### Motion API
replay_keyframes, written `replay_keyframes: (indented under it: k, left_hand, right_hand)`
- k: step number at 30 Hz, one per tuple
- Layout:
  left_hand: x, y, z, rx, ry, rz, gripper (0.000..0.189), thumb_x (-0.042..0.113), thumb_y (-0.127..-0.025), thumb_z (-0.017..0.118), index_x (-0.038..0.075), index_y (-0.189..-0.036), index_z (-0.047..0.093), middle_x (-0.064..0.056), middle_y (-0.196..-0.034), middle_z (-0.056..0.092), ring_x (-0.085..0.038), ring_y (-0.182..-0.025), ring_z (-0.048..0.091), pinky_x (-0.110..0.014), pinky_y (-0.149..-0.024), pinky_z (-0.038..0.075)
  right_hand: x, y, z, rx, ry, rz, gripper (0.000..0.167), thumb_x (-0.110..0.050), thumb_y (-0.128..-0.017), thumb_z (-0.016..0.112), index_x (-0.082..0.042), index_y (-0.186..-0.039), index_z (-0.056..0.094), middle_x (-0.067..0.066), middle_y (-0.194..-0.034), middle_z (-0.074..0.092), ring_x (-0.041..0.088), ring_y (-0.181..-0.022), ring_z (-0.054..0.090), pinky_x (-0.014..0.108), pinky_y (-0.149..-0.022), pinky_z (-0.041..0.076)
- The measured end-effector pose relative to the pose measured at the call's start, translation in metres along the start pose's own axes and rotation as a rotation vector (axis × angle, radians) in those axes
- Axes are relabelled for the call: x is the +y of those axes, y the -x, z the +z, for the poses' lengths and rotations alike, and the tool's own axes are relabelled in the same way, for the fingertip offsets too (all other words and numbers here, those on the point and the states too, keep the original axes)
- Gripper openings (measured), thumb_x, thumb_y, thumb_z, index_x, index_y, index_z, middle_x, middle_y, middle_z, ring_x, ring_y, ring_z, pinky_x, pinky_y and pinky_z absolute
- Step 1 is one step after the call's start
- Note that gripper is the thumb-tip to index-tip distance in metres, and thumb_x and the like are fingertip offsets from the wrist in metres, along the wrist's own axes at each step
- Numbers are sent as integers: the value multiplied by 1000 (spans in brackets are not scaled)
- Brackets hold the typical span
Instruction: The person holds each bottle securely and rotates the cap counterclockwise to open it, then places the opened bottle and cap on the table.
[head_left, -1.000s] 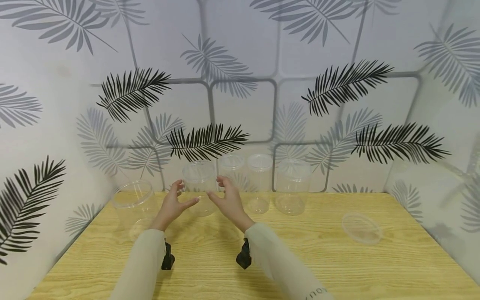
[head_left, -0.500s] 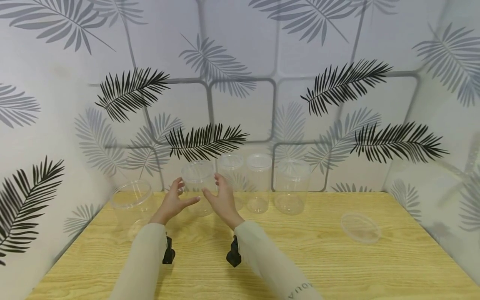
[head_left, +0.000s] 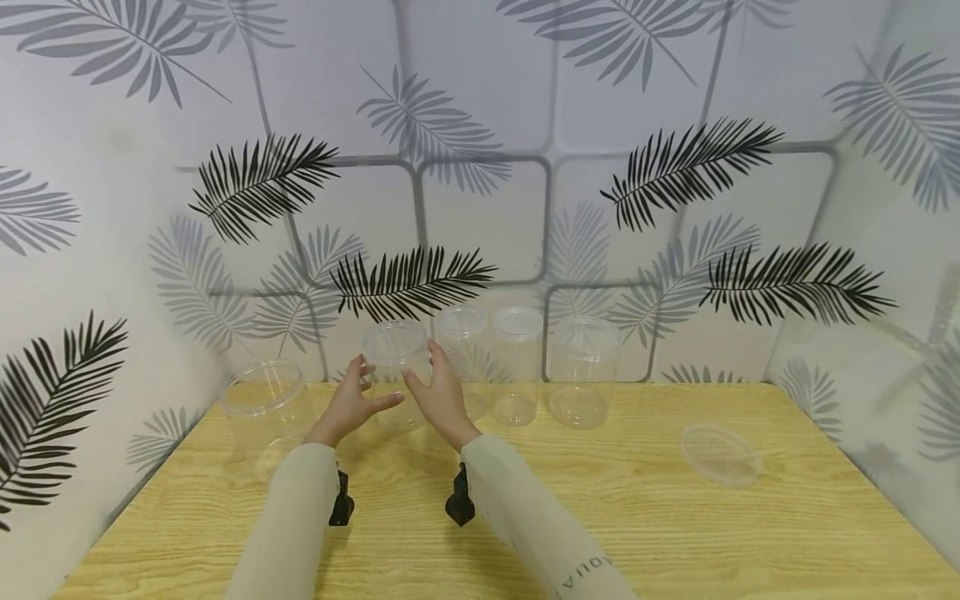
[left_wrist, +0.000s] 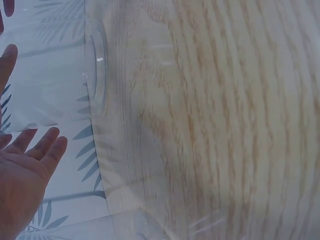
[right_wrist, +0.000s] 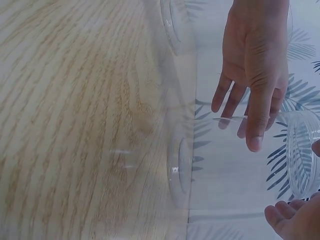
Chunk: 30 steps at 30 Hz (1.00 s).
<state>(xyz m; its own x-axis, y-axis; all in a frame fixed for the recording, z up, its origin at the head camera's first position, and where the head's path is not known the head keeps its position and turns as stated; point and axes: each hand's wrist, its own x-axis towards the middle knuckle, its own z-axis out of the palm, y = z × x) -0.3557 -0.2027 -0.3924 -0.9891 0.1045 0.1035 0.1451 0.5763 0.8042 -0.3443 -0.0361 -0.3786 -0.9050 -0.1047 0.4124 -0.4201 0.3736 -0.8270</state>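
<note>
A clear lidded jar (head_left: 394, 342) stands upright at the back left of the table, between my two hands. My left hand (head_left: 349, 408) is at its left side, thumb reaching across the front; its spread fingers show right beside the jar wall in the left wrist view. My right hand (head_left: 441, 398) is at the opposite side. In the right wrist view, the right thumb (right_wrist: 256, 125) lies over the jar's (right_wrist: 220, 170) near edge, and the other fingertips show through the clear wall. The fingers of both hands are mostly straight.
A wide clear jar (head_left: 262, 408) without a lid stands at the left. To the right are a jar (head_left: 461, 321), a narrow jar (head_left: 517, 367) and a wider jar (head_left: 585, 375), all lidded. A round clear lid (head_left: 722, 455) lies on the wooden table (head_left: 637, 517), before a leaf-patterned wall.
My right hand has moved left, closer to the jar, its fingers now at the jar's side. The left hand has shifted only slightly. The jar stands where it was.
</note>
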Motion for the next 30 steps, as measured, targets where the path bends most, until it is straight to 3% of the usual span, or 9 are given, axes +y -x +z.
replay_keyframes:
  k: [13, 22, 30]
  left_hand:
    - [-6, -3, 1, 5, 31, 4, 104, 33, -79, 71, 6, -145, -5, -23, -146, 21, -45, -131, 28, -54, -101, 36]
    - [-5, 3, -1, -2, 45, 32, 100, 27, -80, 71, 6, -145, -2, -25, -143, 23, -48, -129, 30, -55, -99, 38]
    - [0, 11, -6, -19, 52, 75, 100, 30, -78, 73, 7, -144, 2, -26, -144, 22, -47, -127, 34, -53, -104, 32]
  right_hand:
    - [-2, -2, 1, 3, -2, 20, 59, -26, -91, 55, -3, -140, 31, 16, -139, 41, 33, -123, 44, 48, -96, 43]
    - [-6, 1, -1, -6, -2, 29, 59, -26, -90, 57, -2, -138, 32, 15, -138, 41, 32, -121, 44, 47, -95, 44]
    - [-15, 6, -7, 24, -15, -5, 56, -28, -88, 60, -3, -132, 38, 14, -130, 46, 31, -114, 49, 43, -90, 47]
